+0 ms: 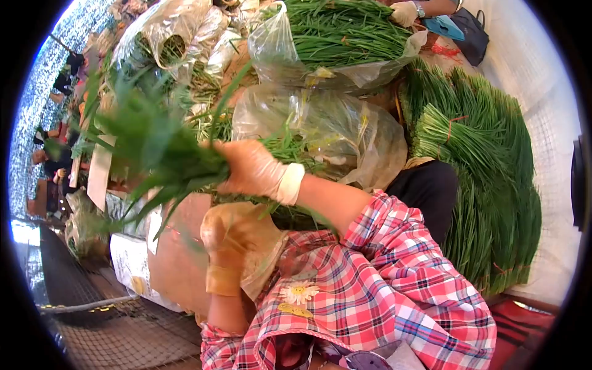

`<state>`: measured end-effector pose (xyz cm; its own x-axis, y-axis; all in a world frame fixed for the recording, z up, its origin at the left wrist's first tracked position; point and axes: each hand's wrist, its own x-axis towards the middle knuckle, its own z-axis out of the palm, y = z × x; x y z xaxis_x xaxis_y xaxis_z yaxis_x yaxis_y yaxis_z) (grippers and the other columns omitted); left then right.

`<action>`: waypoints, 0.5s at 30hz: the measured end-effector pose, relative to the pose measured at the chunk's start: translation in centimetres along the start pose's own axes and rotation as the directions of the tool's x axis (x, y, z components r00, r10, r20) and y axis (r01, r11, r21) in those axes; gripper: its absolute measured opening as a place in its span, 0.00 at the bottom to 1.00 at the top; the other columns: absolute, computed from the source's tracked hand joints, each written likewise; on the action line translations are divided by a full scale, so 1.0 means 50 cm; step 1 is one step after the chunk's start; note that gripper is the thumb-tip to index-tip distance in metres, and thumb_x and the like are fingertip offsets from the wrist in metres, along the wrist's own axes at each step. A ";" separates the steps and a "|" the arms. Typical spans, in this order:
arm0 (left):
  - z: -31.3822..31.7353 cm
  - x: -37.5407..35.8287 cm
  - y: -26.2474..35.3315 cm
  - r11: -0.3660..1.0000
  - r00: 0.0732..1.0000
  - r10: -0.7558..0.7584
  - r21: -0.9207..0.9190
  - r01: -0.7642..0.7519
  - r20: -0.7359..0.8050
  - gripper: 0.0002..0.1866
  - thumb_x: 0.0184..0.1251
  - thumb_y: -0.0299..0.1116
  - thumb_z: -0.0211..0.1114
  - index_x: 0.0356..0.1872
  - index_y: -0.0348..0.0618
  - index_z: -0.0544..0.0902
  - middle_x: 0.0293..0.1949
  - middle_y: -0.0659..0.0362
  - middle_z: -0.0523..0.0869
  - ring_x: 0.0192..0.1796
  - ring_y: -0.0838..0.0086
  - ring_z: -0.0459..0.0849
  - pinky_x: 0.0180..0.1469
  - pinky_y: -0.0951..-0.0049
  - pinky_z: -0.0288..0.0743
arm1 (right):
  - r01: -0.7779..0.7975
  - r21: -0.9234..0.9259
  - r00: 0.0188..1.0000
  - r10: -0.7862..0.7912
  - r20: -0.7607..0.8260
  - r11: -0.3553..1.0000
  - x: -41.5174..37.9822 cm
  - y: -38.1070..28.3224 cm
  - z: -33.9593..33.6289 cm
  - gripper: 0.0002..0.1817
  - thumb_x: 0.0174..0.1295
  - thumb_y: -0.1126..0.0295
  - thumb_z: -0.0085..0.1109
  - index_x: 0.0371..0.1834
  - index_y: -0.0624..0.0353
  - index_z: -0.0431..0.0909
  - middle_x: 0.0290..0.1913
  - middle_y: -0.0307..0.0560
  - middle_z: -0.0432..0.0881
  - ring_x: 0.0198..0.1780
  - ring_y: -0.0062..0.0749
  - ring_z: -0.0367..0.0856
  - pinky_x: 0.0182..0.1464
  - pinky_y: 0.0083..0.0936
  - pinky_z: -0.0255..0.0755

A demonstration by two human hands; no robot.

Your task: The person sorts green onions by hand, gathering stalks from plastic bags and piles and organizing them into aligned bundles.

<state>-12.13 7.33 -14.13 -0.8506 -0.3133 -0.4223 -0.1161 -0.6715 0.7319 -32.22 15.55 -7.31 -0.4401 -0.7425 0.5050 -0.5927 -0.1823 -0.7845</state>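
My right hand (256,169), in a thin whitish glove, is closed around a loose bunch of green chives (154,139). The leaves spread to the left and are blurred by motion. Below it, close to my lap, is my left hand (225,237) in a yellowish glove; its fingers are mostly hidden, and I cannot see whether they hold anything. Just beyond my right forearm lies a crumpled clear plastic bag (364,135). Loose green leaves (287,145) lie at its left side.
Stacked chives (493,216) fill the right side, with a banded bundle (441,132) on top. At the back, another person's gloved hand (404,13) touches an open plastic bag (271,46) full of chives. A cardboard box (182,246) and netting (123,333) are at left.
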 end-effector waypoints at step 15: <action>0.087 0.088 -0.065 0.858 0.872 0.193 -0.509 0.072 0.450 0.39 0.58 0.64 0.54 0.58 0.37 0.68 0.55 0.46 0.73 0.44 0.66 0.74 0.46 0.68 0.74 | 0.239 0.295 0.654 -0.378 0.655 0.925 -0.226 -0.078 -0.064 0.41 0.43 0.60 0.69 0.66 0.41 0.65 0.62 0.47 0.69 0.74 0.49 0.45 0.71 0.53 0.33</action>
<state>-17.72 11.08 -16.04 -0.9948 -0.1007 0.0138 0.0997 -0.9403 0.3253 -27.12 26.71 -8.80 0.3782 -0.8390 0.3912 -0.4545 -0.5364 -0.7111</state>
